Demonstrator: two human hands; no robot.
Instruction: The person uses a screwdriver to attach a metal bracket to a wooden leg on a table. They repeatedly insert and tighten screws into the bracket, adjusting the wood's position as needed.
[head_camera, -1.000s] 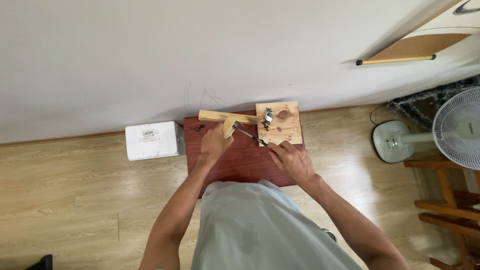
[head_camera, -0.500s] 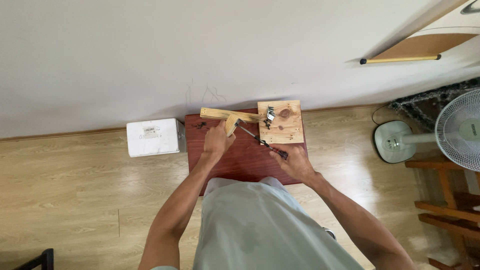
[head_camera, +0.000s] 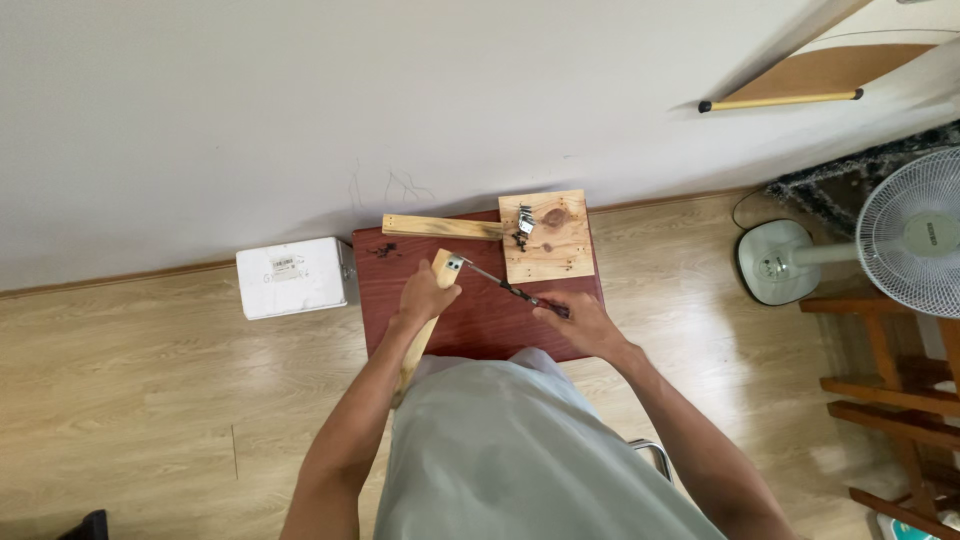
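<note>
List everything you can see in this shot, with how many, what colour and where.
Small table: one, dark red, against wall.
Wood slat: one, pale, under left hand.
Metal bracket: one, silver, on slat's end.
Screwdriver: one, dark handle, tip at bracket.
Wood strip: one, pale, table's rear.
Wood board: one, pale, rear right.
Box: one, white, floor left.
Fan: one, white, right.
Left hand: grips slat.
Right hand: holds screwdriver.

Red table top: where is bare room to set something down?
On the red table, the near centre between the left hand and right hand is bare, as is the left edge below the dark screws. The far edge is crowded: wooden strip, square board.
</note>
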